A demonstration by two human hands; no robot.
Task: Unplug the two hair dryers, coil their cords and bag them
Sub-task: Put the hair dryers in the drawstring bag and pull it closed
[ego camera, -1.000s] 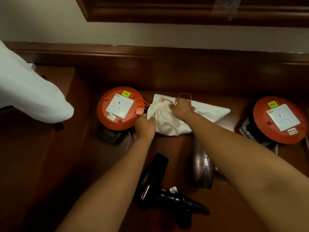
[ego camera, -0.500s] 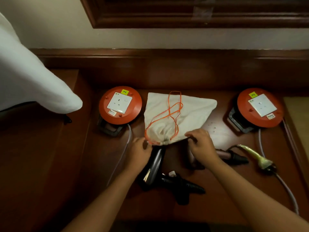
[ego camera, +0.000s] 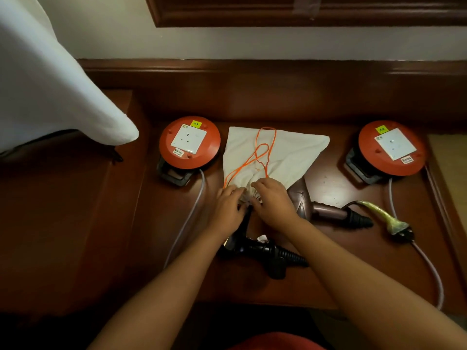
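Note:
A white drawstring bag lies flat on the dark wooden surface, its orange cord looped over it. My left hand and my right hand both pinch the gathered mouth of the bag at its near end. A black hair dryer lies just below my hands, partly hidden by them. To the right of my right hand lies a bronze hair dryer, its handle pointing right. Both sockets on the reels are free of plugs.
Two orange cable reels with white sockets flank the bag, each trailing a grey cable. A plug with a gold-wrapped lead lies at the right. White bedding hangs at the left. A raised wooden ledge runs behind.
The bag has been turned so its mouth faces me, and the cord now lies over it. Both hands came back from the far end and closed together on the mouth.

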